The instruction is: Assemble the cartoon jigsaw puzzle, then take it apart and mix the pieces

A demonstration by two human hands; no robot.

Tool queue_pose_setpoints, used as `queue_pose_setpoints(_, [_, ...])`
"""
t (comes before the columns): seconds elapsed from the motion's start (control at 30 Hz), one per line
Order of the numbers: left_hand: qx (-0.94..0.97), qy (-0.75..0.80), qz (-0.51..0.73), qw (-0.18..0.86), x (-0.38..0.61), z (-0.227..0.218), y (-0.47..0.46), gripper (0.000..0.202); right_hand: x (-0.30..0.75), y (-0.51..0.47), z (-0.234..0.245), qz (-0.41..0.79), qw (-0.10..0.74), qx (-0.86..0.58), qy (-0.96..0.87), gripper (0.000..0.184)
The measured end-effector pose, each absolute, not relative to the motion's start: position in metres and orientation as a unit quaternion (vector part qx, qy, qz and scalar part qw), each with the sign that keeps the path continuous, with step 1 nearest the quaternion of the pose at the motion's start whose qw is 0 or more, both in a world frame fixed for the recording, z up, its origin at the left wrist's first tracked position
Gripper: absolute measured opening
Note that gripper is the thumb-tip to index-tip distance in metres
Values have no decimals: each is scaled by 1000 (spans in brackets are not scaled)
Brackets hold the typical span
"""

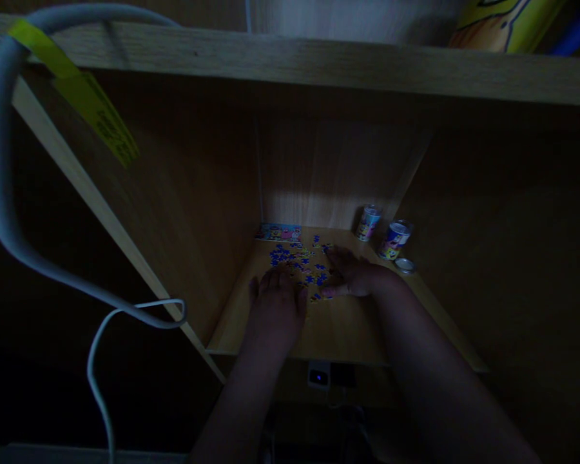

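Many small jigsaw puzzle pieces (309,279), blue and yellow, lie scattered on the wooden shelf board (338,328). My left hand (277,301) is palm down at their near left side, fingers apart, its fingertips partly hidden behind the hand. On the right edge of the pieces rests my right hand (354,274), with thumb and fingers spread around some of them. I see nothing held in either hand, though the light is dim. Behind the pieces, against the back left corner, a colourful cartoon picture strip (279,232) lies on the board.
Two cartoon-printed cans (368,223) with clear tops stand at the back right, beside a round metal lid (405,265). Overhead runs an upper shelf edge (290,61). A thick grey cable (2,161) with a yellow tag (84,103) hangs at left. Below the board sits a small lit device (318,376).
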State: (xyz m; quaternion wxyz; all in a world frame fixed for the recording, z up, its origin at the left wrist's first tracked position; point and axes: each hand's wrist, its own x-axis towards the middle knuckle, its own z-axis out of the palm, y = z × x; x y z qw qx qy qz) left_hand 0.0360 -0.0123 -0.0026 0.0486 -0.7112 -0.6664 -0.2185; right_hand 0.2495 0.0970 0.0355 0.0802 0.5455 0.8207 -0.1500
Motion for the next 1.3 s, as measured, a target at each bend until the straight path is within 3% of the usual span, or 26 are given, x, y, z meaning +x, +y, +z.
queue_pose_setpoints(0.3, [-762, -618, -192, 21, 33, 0, -11, 44, 244, 102, 32, -150, 61, 560, 813, 114])
queue_pose_setpoints(0.6, [-755, -631, -178, 26, 33, -3, -11, 58, 214, 116, 8, -117, -53, 566, 814, 89])
queue_pose_setpoints(0.73, [-748, -641, -168, 39, 34, -4, -12, 62, 202, 124, 1, -98, -59, 564, 818, 88])
queue_pose_setpoints(1.0, [-736, -638, -219, 63, 36, -2, -15, 47, 204, 130, -2, -98, -75, 547, 828, 86])
queue_pose_setpoints(1.3, [-745, -630, -216, 50, 35, 0, -13, 53, 193, 147, -4, -87, -75, 581, 806, 92])
